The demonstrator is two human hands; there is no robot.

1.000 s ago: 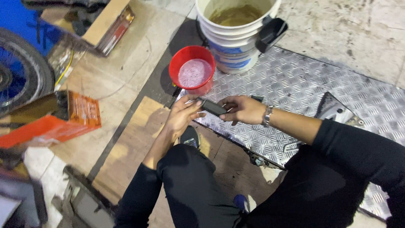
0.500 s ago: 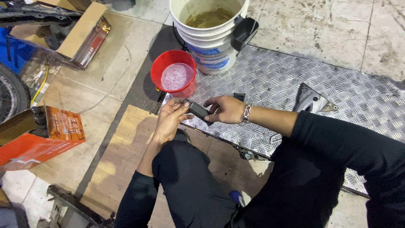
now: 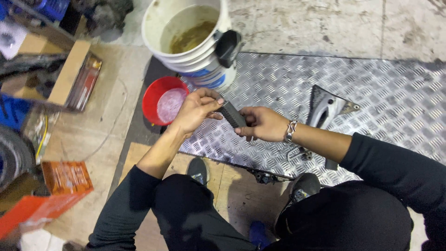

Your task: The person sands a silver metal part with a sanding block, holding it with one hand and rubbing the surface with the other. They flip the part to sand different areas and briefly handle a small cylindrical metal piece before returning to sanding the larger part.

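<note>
Above the near left corner of the ribbed metal floor plate, both hands meet on a small dark ridged part, which is held in the air between them, clear of the plate. On its upper end the left hand has thumb and fingertips pinched together, while the right hand is clamped on the lower end, its fingers curled under the part; a metal bracelet sits on that wrist. Just beside the left hand, off the plate's left edge, stands a red bowl with pale cloudy liquid in it. Beyond the hands, on the plate's far left corner, a white bucket holds murky brownish liquid, and a black object hangs on its rim. Well to the right of the hands a silver-grey triangular panel lies flat on the plate. Along the plate's near edge small dark metal fittings lie near the person's shoes. Far left on the floor are an open cardboard box and an orange carton
</note>
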